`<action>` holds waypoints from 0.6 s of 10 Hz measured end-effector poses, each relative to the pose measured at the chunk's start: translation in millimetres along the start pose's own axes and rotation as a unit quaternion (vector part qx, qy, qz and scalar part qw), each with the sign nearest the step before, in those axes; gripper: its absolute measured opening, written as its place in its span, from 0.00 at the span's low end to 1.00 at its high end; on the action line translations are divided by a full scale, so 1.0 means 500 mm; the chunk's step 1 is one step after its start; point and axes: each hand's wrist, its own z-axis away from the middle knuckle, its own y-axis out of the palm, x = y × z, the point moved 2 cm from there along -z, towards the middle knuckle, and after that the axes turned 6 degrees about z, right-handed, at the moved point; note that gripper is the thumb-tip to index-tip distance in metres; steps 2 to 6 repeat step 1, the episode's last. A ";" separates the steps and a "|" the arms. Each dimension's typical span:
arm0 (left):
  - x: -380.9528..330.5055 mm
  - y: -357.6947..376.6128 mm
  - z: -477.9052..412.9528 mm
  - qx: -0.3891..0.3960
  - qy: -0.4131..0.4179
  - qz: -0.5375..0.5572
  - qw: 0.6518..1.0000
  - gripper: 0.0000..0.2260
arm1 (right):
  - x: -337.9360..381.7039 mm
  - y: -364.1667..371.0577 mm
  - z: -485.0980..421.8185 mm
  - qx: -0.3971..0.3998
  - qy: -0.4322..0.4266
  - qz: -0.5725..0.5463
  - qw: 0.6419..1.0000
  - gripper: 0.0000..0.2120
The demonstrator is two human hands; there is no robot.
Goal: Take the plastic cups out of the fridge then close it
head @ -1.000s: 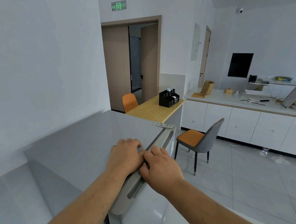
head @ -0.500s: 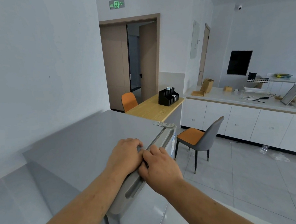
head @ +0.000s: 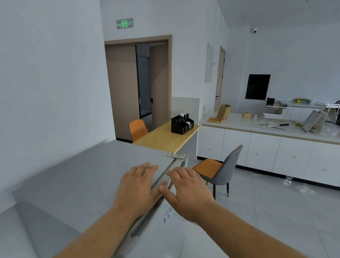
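A grey fridge [head: 82,179] stands below me, seen from above its flat top. Its door [head: 155,244] hangs at the front right, with the top edge and handle recess running diagonally under my hands. My left hand [head: 136,189] lies flat, fingers spread, on the fridge top at the door seam. My right hand [head: 188,191] hovers open over the door's top edge, holding nothing. The inside of the fridge is hidden. No plastic cups can be seen at the fridge.
A grey chair with an orange seat [head: 218,170] stands just right of the fridge. Behind the fridge is a wooden table [head: 166,139] with a black organiser [head: 182,124]. A long white counter [head: 279,132] with clutter runs along the right. Tiled floor lies in between.
Both hands were curled on the top edge of the fridge door. Now both have let go and spread their fingers. The view has tilted slightly.
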 end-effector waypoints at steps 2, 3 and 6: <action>-0.040 -0.001 -0.003 0.004 0.011 0.000 1.000 0.31 | -0.025 -0.029 0.008 -0.003 0.028 0.003 1.000 0.34; -0.040 -0.001 -0.003 0.004 0.011 0.000 1.000 0.31 | -0.025 -0.029 0.008 -0.003 0.028 0.003 1.000 0.34; -0.040 -0.001 -0.003 0.004 0.011 0.000 1.000 0.31 | -0.025 -0.029 0.008 -0.003 0.028 0.003 1.000 0.34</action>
